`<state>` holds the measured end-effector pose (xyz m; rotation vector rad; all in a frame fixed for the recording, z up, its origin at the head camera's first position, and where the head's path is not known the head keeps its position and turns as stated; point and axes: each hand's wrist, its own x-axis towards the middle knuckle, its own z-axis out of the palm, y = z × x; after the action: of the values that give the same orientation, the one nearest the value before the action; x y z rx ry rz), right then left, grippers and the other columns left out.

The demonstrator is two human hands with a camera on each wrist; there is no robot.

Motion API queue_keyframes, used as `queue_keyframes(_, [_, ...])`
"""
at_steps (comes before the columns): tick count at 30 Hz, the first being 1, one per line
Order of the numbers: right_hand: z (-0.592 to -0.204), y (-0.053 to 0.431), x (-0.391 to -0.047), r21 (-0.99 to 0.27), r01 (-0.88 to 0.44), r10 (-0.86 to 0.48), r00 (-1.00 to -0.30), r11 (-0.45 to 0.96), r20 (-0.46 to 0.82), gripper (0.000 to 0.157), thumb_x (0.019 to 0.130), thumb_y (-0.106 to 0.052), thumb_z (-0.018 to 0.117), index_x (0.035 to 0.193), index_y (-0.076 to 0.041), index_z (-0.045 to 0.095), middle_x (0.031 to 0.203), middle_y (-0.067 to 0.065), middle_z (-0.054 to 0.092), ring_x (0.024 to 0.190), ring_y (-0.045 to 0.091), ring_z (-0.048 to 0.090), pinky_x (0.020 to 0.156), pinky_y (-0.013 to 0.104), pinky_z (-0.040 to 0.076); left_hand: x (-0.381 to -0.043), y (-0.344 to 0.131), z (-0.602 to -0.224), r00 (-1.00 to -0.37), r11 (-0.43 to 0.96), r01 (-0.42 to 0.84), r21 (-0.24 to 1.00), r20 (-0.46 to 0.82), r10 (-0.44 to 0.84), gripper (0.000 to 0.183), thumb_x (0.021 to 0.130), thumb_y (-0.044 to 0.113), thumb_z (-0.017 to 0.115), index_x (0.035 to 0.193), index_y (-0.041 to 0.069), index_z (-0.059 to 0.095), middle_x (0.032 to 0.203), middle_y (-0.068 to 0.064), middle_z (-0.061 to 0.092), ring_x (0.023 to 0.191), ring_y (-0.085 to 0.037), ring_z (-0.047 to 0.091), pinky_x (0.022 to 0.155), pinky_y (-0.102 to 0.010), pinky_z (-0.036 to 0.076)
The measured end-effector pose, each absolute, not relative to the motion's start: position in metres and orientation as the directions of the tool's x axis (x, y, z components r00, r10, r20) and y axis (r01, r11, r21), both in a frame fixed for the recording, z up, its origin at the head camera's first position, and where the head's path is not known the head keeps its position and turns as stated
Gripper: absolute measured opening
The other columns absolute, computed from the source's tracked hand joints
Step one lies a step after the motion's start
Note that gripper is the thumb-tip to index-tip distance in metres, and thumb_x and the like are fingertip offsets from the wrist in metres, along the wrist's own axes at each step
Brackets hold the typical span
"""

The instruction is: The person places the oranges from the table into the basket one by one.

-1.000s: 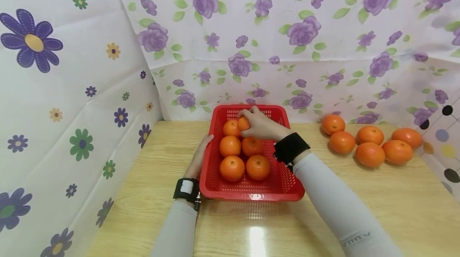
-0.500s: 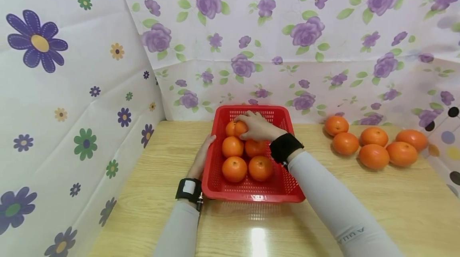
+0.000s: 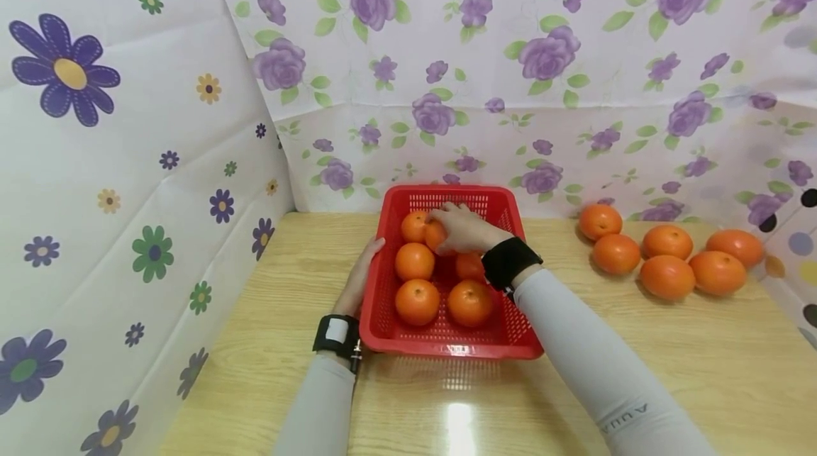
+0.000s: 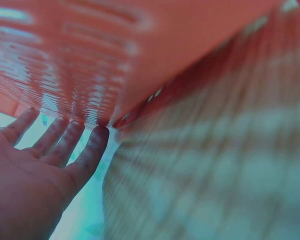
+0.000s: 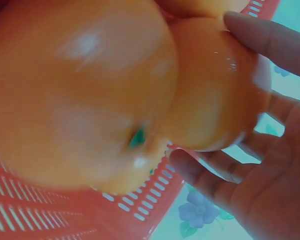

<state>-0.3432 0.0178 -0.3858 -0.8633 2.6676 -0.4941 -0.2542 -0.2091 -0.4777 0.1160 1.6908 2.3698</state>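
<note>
Left hand [image 3: 361, 277] and right hand [image 3: 466, 228] are working apart from each other at one red basket [image 3: 408, 348]. In the head view, the left hand is lying along the outside of the left wall, while the right hand is reaching inside and its fingers are curving round one orange [image 3: 436, 235]. This orange is sitting in the far part, just right of the far-left orange [image 3: 415, 227]; four nearer oranges [image 3: 415, 262] are lying in two pairs, left and right — the strap side of the right hand is partly hiding one. Six loose oranges [image 3: 667, 277] are resting on the wooden table [image 3: 274, 300], to the right of the basket. Flowered cloth [image 3: 396, 52] is hanging at the far side.

In the left wrist view, the fingers are stretching almost straight, with the tips meeting the basket.

In the right wrist view, the thumb and fingers are holding the orange from opposite sides — whether it is touching the bottom, I cannot tell. Another orange with a green mark [image 5: 137, 138] is showing large beside it.
</note>
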Motion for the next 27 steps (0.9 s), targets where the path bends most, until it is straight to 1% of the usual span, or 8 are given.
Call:
queue_keyframes(4, [-0.388, 0.024, -0.342, -0.365, -0.511, -0.607, -0.762, 0.778, -0.227, 0.074, 0.093, -0.019, 0.074, 0.159, -0.012, 0.043, 0.165, 0.021, 0.033, 0.154, 0.046, 0.021, 0.124, 0.062, 0.019, -0.253, -0.209, -0.477, -0.968, -0.309, -0.141, 0.941, -0.065, 0.242, 0.064, 0.11, 0.048, 0.039, 0.167, 0.031, 0.016, 0.17, -0.011, 0.024, 0.149, -0.029, 0.033, 0.122, -0.052, 0.03])
queue_keyframes(7, [-0.389, 0.027, -0.341, -0.38, -0.496, -0.605, -0.752, 0.781, -0.262, 0.074, 0.095, -0.018, 0.072, 0.161, -0.011, 0.038, 0.168, 0.023, 0.025, 0.156, 0.045, 0.014, 0.124, 0.061, 0.017, -0.254, -0.209, -0.478, -0.968, -0.309, -0.14, 0.941, -0.065, 0.242, 0.065, 0.11, 0.049, 0.04, 0.167, 0.031, 0.015, 0.17, -0.01, 0.024, 0.149, -0.028, 0.033, 0.122, -0.052, 0.03])
queue_keyframes(11, [-0.389, 0.03, -0.34, -0.414, -0.462, -0.598, -0.741, 0.784, -0.305, 0.073, 0.097, -0.016, 0.069, 0.162, -0.011, 0.036, 0.17, 0.024, 0.017, 0.158, 0.042, 0.005, 0.124, 0.061, 0.014, -0.256, -0.209, -0.48, -0.969, -0.311, -0.138, 0.94, -0.063, 0.238, 0.066, 0.109, 0.05, 0.041, 0.167, 0.031, 0.015, 0.17, -0.009, 0.024, 0.149, -0.028, 0.032, 0.122, -0.052, 0.029])
queue_keyframes(15, [-0.387, 0.032, -0.34, -0.429, -0.451, -0.6, -0.729, 0.783, -0.329, 0.071, 0.098, -0.016, 0.069, 0.161, -0.011, 0.037, 0.17, 0.023, 0.017, 0.158, 0.041, 0.004, 0.125, 0.06, 0.015, -0.256, -0.209, -0.48, -0.969, -0.311, -0.141, 0.94, -0.066, 0.238, 0.063, 0.11, 0.048, 0.039, 0.167, 0.032, 0.017, 0.169, -0.009, 0.025, 0.149, -0.029, 0.033, 0.121, -0.053, 0.03])
queue_keyframes(18, [-0.384, 0.034, -0.339, -0.436, -0.464, -0.616, -0.715, 0.771, -0.329, 0.067, 0.098, -0.016, 0.068, 0.159, -0.011, 0.041, 0.169, 0.023, 0.022, 0.158, 0.04, 0.005, 0.124, 0.06, 0.017, -0.256, -0.209, -0.481, -0.97, -0.309, -0.142, 0.94, -0.069, 0.234, 0.061, 0.11, 0.048, 0.038, 0.166, 0.032, 0.018, 0.169, -0.009, 0.027, 0.148, -0.028, 0.035, 0.121, -0.053, 0.031])
queue_keyframes(20, [-0.381, 0.037, -0.338, -0.444, -0.478, -0.634, -0.701, 0.758, -0.327, 0.066, 0.097, -0.017, 0.068, 0.158, -0.012, 0.044, 0.167, 0.023, 0.027, 0.158, 0.042, 0.006, 0.124, 0.061, 0.019, -0.257, -0.209, -0.482, -0.971, -0.309, -0.141, 0.941, -0.07, 0.229, 0.061, 0.11, 0.049, 0.038, 0.166, 0.033, 0.019, 0.168, -0.008, 0.028, 0.148, -0.028, 0.035, 0.121, -0.053, 0.032])
queue_keyframes(22, [-0.378, 0.04, -0.336, -0.452, -0.491, -0.65, -0.686, 0.745, -0.326, 0.063, 0.096, -0.018, 0.069, 0.155, -0.014, 0.048, 0.165, 0.021, 0.034, 0.157, 0.043, 0.012, 0.122, 0.063, 0.021, -0.258, -0.209, -0.485, -0.972, -0.311, -0.141, 0.94, -0.071, 0.225, 0.061, 0.11, 0.05, 0.04, 0.166, 0.034, 0.02, 0.168, -0.007, 0.029, 0.148, -0.028, 0.036, 0.12, -0.053, 0.032])
queue_keyframes(27, [-0.368, 0.049, -0.331, -0.459, -0.513, -0.675, -0.662, 0.726, -0.327, 0.057, 0.097, -0.027, 0.07, 0.151, -0.016, 0.054, 0.152, 0.014, 0.052, 0.144, 0.038, 0.037, 0.118, 0.061, 0.031, -0.262, -0.21, -0.491, -0.974, -0.319, -0.142, 0.937, -0.074, 0.214, 0.06, 0.109, 0.052, 0.041, 0.164, 0.037, 0.024, 0.166, -0.005, 0.032, 0.147, -0.027, 0.038, 0.12, -0.053, 0.033])
